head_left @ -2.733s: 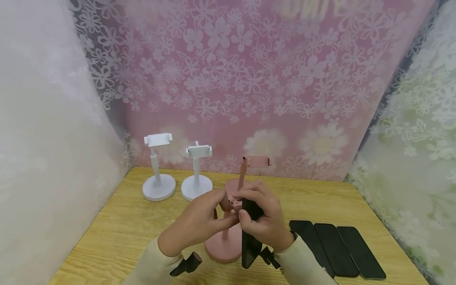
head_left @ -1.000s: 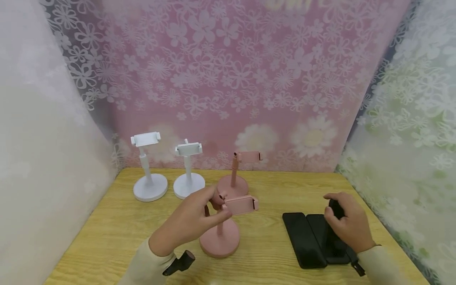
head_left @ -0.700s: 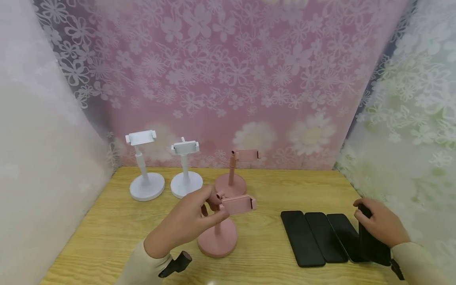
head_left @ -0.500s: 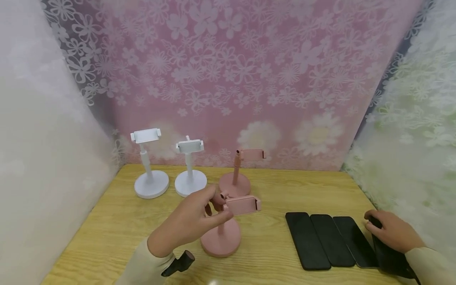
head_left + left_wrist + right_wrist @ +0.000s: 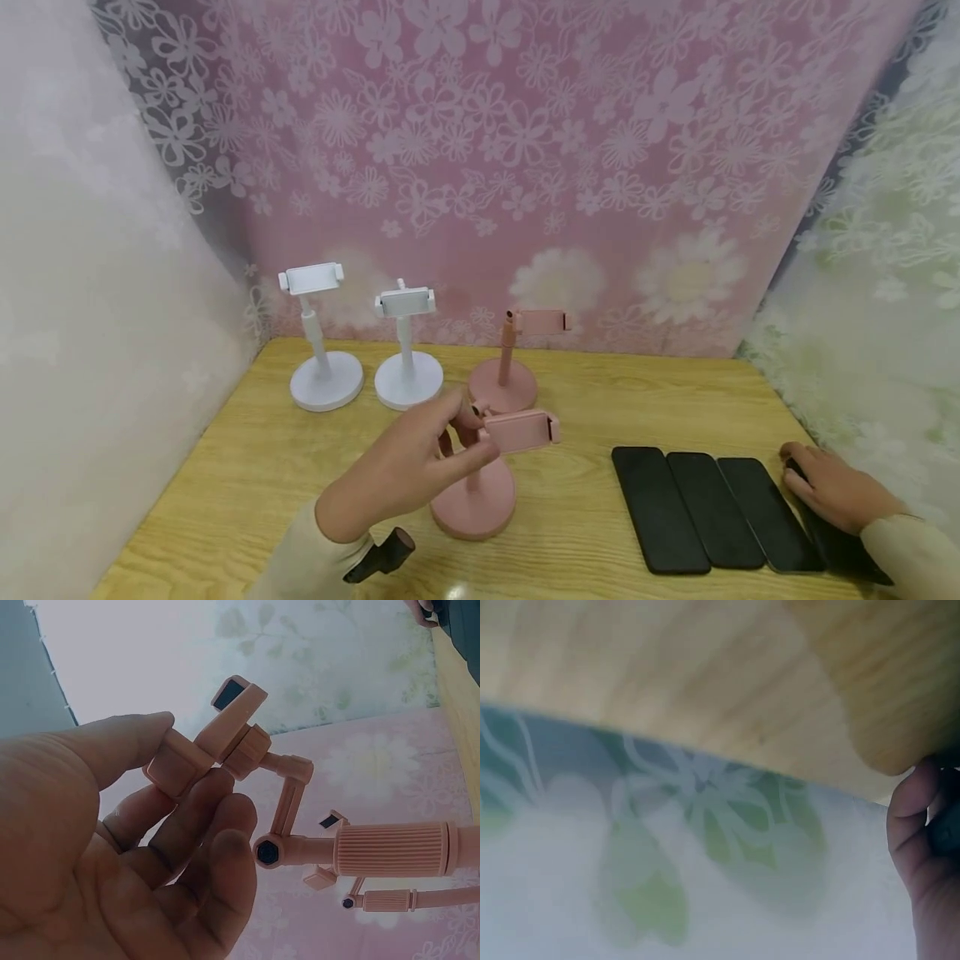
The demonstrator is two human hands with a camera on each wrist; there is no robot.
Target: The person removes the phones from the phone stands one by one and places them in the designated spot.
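In the head view my left hand (image 5: 408, 467) holds the front pink phone stand (image 5: 519, 432) by its clamp. The left wrist view shows the thumb and fingers pinching one end of the clamp (image 5: 178, 766), with nothing set in it. At the table's right side my right hand (image 5: 843, 492) grips a black phone (image 5: 840, 546), lying low at the right end of a row of phones. Hand and sleeve cover part of that phone. Fingers curled at a dark edge (image 5: 949, 829) show at the right border of the right wrist view.
Three more black phones (image 5: 716, 508) lie side by side, left of the gripped one. Behind stand two white phone stands (image 5: 405, 379) and another pink stand (image 5: 504, 387). Floral cloth (image 5: 480, 167) hangs behind the wooden table (image 5: 637, 383) and at both sides.
My right hand has carried the phone from beside the front pink stand to the right end of the row and lowered it there. My left hand has kept hold of the stand.
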